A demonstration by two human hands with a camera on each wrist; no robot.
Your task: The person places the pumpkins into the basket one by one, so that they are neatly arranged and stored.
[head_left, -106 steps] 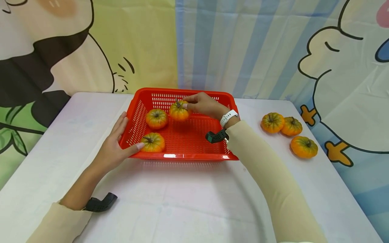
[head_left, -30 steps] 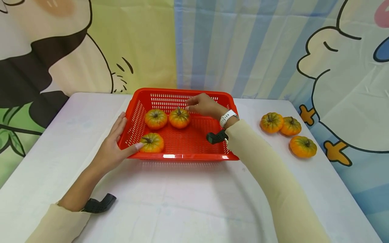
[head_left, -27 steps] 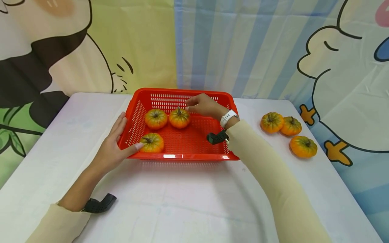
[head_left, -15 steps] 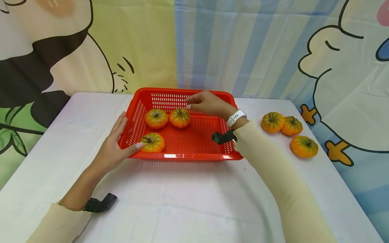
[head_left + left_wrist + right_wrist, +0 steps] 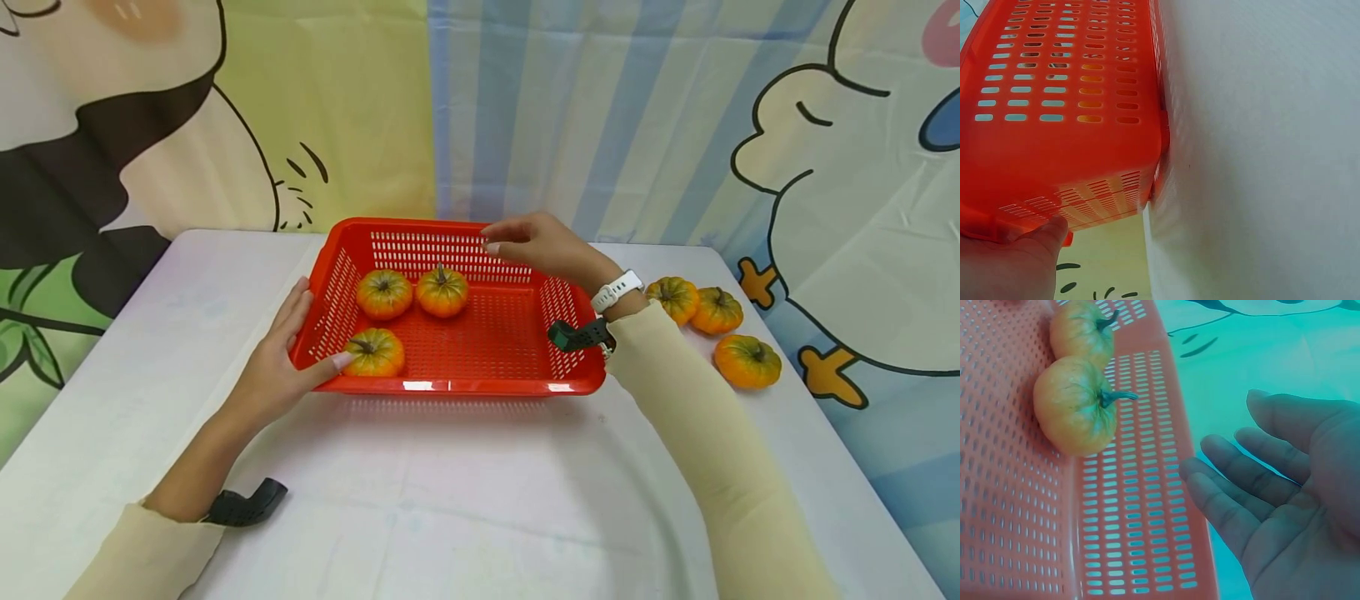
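A red plastic basket (image 5: 495, 387) with slotted walls stands on the white table. Three small orange-green pumpkins sit inside: two side by side at the back, a left one (image 5: 385, 294) and a right one (image 5: 442, 292), plus one in the front left corner (image 5: 378, 353). My left hand (image 5: 270, 362) holds the basket's left front corner, thumb over the rim by the corner pumpkin, fingers along the outer wall. Over the basket's back right part hovers my right hand (image 5: 555, 248), holding nothing; the right wrist view shows its fingers loosely spread beside the rim.
To the right of the basket lie three more pumpkins on the table (image 5: 465, 492): one partly behind my right wrist (image 5: 675, 296), one beside it (image 5: 717, 312), and one nearer the front (image 5: 747, 362). A cartoon-printed curtain (image 5: 510, 108) hangs behind the table.
My right hand lowered a pumpkin beside the back left one and let go of it. It has since risen and moved right, away from the pumpkin. My left hand has stayed put.
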